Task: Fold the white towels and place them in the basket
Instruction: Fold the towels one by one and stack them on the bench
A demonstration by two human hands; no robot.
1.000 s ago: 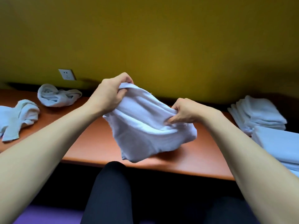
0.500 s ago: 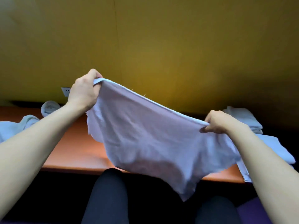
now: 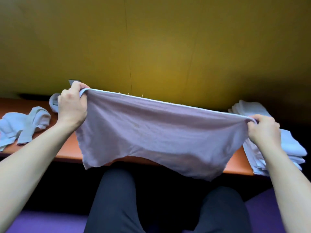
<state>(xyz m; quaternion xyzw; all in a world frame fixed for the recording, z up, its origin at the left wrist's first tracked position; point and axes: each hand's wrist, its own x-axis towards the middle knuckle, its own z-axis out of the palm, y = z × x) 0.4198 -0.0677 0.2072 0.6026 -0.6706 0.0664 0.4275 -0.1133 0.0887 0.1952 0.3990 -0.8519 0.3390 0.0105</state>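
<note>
A white towel (image 3: 159, 135) hangs spread out in the air above the orange table (image 3: 69, 148), its top edge stretched nearly taut. My left hand (image 3: 72, 106) pinches the towel's upper left corner, and my right hand (image 3: 264, 130) pinches the upper right corner. The lower edge droops over the table's front edge. Two crumpled white towels lie on the left of the table, one (image 3: 23, 125) near the front and one (image 3: 53, 102) partly behind my left hand. No basket is in view.
Folded white towels are stacked at the table's right end, a near pile (image 3: 292, 148) and a far pile (image 3: 249, 107). A yellow wall with a socket (image 3: 74, 81) stands behind the table. My dark-trousered legs (image 3: 117, 199) are below the table edge.
The bunched towel has been pulled open: my hands moved apart, left hand leftward and right hand rightward, and the top edge is now stretched almost straight.
</note>
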